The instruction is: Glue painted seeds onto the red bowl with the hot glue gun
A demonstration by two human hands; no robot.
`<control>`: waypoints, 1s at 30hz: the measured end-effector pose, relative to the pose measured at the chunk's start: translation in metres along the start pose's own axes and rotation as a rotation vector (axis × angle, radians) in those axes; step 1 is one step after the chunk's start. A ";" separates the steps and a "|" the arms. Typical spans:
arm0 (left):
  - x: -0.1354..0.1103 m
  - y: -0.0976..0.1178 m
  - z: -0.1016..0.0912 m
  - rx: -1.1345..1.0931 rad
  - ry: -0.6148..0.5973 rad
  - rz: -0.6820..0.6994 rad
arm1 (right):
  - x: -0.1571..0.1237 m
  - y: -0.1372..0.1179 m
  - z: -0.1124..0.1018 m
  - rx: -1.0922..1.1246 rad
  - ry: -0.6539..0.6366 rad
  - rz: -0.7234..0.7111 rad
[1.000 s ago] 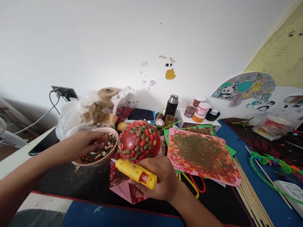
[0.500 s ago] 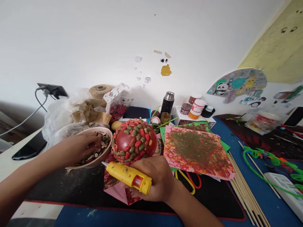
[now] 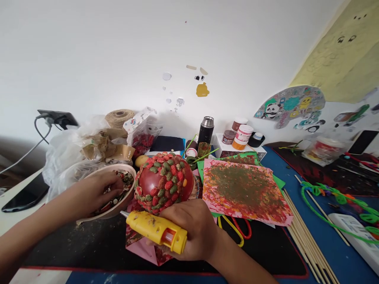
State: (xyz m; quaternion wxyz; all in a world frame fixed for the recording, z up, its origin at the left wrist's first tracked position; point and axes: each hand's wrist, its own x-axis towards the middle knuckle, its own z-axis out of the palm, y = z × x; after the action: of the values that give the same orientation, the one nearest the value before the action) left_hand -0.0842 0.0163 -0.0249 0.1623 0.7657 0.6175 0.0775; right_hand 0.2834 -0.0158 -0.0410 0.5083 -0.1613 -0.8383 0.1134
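Note:
My right hand (image 3: 191, 228) is wrapped round a yellow glue gun (image 3: 155, 228), its nozzle pointing left. Just behind the gun sits a round, shiny red ball (image 3: 151, 182), perhaps a balloon, largely covered with red and green painted shells (image 3: 168, 177) that look like pistachio shells. A patch at its left front is bare. My left hand (image 3: 102, 191) dips into a pale pink bowl (image 3: 126, 202) of similar loose shells (image 3: 126, 179). Its fingers are curled down among them, and whatever the fingertips pinch is hidden.
Paint-smeared pink paper (image 3: 248, 189) lies right of the ball, with yellow-and-red-handled scissors (image 3: 237, 230) under its edge. Wooden sticks (image 3: 304, 240) and a white power strip (image 3: 352, 232) lie farther right. Behind stand a black flask (image 3: 205, 132) and paint jars (image 3: 242, 136). Plastic bags (image 3: 63, 154) crowd the back left.
The whole view has shifted slightly, so things on the left sit lower and farther left. My left hand stays in the bowl, and my right hand still holds the glue gun.

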 end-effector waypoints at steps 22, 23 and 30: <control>-0.032 -0.011 -0.007 0.004 -0.068 -0.184 | 0.008 -0.007 -0.011 -0.012 -0.006 0.026; -0.035 -0.011 -0.004 0.015 -0.076 -0.180 | 0.008 -0.007 -0.011 -0.012 -0.017 0.035; -0.037 -0.007 0.003 0.003 -0.103 -0.157 | 0.007 -0.005 -0.010 -0.010 -0.030 0.033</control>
State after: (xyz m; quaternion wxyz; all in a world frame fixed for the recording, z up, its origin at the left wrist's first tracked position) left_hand -0.0982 -0.0187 -0.0267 0.1983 0.7181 0.6667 0.0240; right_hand 0.2884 -0.0175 -0.0294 0.4929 -0.1760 -0.8436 0.1201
